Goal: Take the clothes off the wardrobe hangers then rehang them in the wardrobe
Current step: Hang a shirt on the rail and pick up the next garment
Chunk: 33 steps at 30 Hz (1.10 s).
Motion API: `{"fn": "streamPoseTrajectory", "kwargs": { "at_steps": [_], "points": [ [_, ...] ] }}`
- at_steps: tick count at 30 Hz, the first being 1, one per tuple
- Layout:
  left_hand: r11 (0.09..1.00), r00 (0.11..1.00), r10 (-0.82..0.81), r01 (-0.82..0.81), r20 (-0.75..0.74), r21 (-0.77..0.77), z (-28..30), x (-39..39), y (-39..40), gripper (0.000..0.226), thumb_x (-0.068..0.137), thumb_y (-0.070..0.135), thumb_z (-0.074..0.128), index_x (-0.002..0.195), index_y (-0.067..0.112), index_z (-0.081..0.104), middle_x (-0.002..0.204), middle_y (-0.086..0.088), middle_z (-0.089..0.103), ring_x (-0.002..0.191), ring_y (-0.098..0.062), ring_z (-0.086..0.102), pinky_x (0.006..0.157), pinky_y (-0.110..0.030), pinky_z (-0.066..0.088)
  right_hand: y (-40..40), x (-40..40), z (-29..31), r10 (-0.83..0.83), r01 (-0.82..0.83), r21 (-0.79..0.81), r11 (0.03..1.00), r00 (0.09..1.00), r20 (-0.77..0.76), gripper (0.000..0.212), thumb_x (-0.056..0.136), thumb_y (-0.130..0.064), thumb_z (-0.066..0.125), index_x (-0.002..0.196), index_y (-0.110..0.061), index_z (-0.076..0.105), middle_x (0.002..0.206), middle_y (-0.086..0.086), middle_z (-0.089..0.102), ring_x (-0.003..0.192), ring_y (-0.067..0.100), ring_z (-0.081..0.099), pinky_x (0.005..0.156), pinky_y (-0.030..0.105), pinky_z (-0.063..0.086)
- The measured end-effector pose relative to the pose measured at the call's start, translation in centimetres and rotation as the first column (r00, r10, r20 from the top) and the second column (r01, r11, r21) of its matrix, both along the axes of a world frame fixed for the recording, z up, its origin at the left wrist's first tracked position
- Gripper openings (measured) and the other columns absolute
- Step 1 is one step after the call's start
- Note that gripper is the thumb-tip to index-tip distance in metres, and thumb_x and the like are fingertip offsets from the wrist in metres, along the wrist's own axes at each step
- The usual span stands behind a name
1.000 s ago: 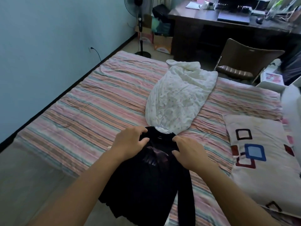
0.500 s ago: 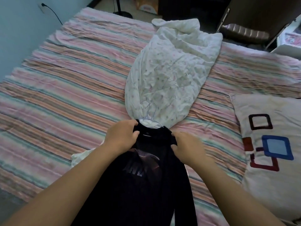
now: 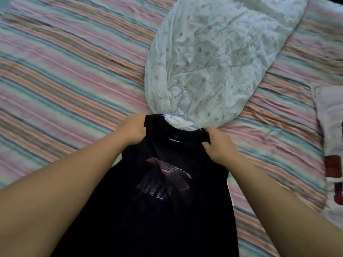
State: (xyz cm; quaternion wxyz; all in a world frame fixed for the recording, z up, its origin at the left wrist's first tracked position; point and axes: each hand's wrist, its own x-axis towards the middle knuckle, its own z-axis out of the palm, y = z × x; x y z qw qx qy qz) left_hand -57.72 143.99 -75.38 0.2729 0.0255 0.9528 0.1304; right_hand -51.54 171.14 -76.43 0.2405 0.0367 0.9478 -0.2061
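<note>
A black T-shirt (image 3: pixel 163 191) with a pinkish chest print lies on the striped bed, neck end away from me. My left hand (image 3: pixel 132 129) grips its left shoulder and my right hand (image 3: pixel 218 143) grips its right shoulder. Pale blue wire hangers (image 3: pixel 182 104) stick out of the collar, hooks lying on a white floral garment (image 3: pixel 219 52) spread just beyond the shirt. White fabric shows inside the black neck opening.
The bed's striped pink, green and orange cover (image 3: pixel 65 71) fills the view on the left and right. A white pillow (image 3: pixel 332 145) with red and dark square prints lies at the right edge.
The view has tilted down and come closer to the bed. Both hands have spread further apart on the shirt's shoulders, exposing more of the hangers.
</note>
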Motion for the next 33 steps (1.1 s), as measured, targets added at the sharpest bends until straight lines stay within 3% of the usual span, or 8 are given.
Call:
{"fn": "streamPoseTrajectory", "kwargs": {
  "at_steps": [3, 8, 13, 20, 23, 28, 31, 33],
  "points": [
    [0.999, 0.999, -0.005, 0.004, 0.031, 0.042, -2.2, -1.1, -0.3, 0.024, 0.087, 0.010, 0.055, 0.111, 0.015, 0.052, 0.113, -0.010, 0.060, 0.105, -0.034, 0.058, 0.082, -0.043, 0.048, 0.2, -0.8, -2.3, -0.026, 0.028, -0.034, 0.999, 0.998, 0.056, 0.039, 0.092, -0.014, 0.057, 0.129, -0.010, 0.046, 0.127, 0.013, 0.057, 0.116, 0.035, 0.055, 0.093, 0.046, 0.047],
    [0.998, 0.987, -0.044, 0.038, 0.152, 0.040, -4.4, -1.7, -1.1, 0.060, 0.084, 0.012, 0.060, 0.140, 0.022, 0.041, 0.127, -0.010, 0.056, 0.115, -0.032, 0.054, 0.092, -0.047, 0.049, 0.6, -1.0, -4.6, -0.141, 0.141, -0.080, 0.987, 0.990, 0.017, 0.031, 0.095, -0.012, 0.054, 0.126, -0.014, 0.050, 0.123, 0.009, 0.061, 0.112, 0.033, 0.057, 0.084, 0.040, 0.045],
    [0.997, 1.000, 0.004, -0.003, 0.010, -0.078, -5.1, -1.5, -1.3, 0.040, 0.092, 0.025, 0.062, 0.129, 0.018, 0.049, 0.123, -0.010, 0.055, 0.115, -0.031, 0.051, 0.081, -0.042, 0.047, 0.3, -0.9, -4.6, -0.249, 0.246, -0.081, 0.966, 0.968, -0.030, 0.008, 0.094, -0.017, 0.061, 0.097, -0.016, 0.054, 0.097, 0.002, 0.060, 0.089, 0.027, 0.057, 0.076, 0.040, 0.048],
    [0.998, 0.995, 0.054, -0.052, -0.080, 0.031, -2.8, 0.6, -2.3, 0.018, 0.095, 0.019, 0.057, 0.113, 0.018, 0.060, 0.108, -0.007, 0.062, 0.101, -0.029, 0.057, 0.080, -0.041, 0.049, -0.5, 0.9, -1.9, -0.299, 0.268, -0.282, 0.921, 0.951, -0.074, 0.010, 0.095, -0.007, 0.059, 0.097, -0.014, 0.053, 0.092, 0.000, 0.060, 0.084, 0.021, 0.055, 0.069, 0.031, 0.037],
    [0.995, 0.995, 0.051, -0.044, -0.081, 0.094, -0.6, 2.2, -2.9, 0.022, 0.096, 0.023, 0.056, 0.117, 0.022, 0.061, 0.111, -0.003, 0.067, 0.101, -0.027, 0.060, 0.083, -0.040, 0.048, -1.4, 2.4, 1.0, -0.309, 0.244, -0.357, 0.902, 0.941, -0.136, 0.015, 0.097, -0.004, 0.056, 0.104, -0.016, 0.060, 0.096, -0.003, 0.063, 0.088, 0.016, 0.057, 0.072, 0.028, 0.039],
    [0.976, 0.995, 0.101, -0.093, -0.028, 0.197, 4.7, 5.9, -5.0, 0.046, 0.094, 0.054, 0.054, 0.138, 0.043, 0.043, 0.105, 0.007, 0.062, 0.101, -0.020, 0.061, 0.080, -0.035, 0.049, -3.3, 3.9, 6.0, -0.273, 0.175, -0.369, 0.913, 0.933, -0.233, 0.022, 0.094, -0.001, 0.058, 0.106, -0.017, 0.068, 0.098, -0.004, 0.065, 0.091, 0.014, 0.058, 0.077, 0.026, 0.042],
    [0.963, 0.993, 0.103, -0.083, -0.065, 0.258, 7.8, 7.9, -6.5, 0.031, 0.094, 0.055, 0.052, 0.124, 0.049, 0.054, 0.103, 0.014, 0.066, 0.096, -0.012, 0.061, 0.077, -0.034, 0.050, -4.6, 4.8, 8.6, -0.267, 0.155, -0.359, 0.920, 0.919, -0.289, 0.022, 0.091, 0.003, 0.060, 0.102, -0.014, 0.069, 0.099, -0.002, 0.063, 0.092, 0.015, 0.057, 0.078, 0.022, 0.038],
    [0.944, 0.989, 0.121, -0.087, -0.089, 0.320, 10.0, 9.3, -7.1, 0.011, 0.095, 0.047, 0.054, 0.102, 0.052, 0.062, 0.086, 0.023, 0.066, 0.082, -0.003, 0.060, 0.071, -0.035, 0.049, -5.4, 5.6, 10.3, -0.244, 0.134, -0.352, 0.927, 0.925, -0.290, 0.022, 0.090, 0.004, 0.061, 0.100, -0.014, 0.069, 0.097, -0.002, 0.063, 0.091, 0.017, 0.057, 0.079, 0.024, 0.039]
  ]
}}
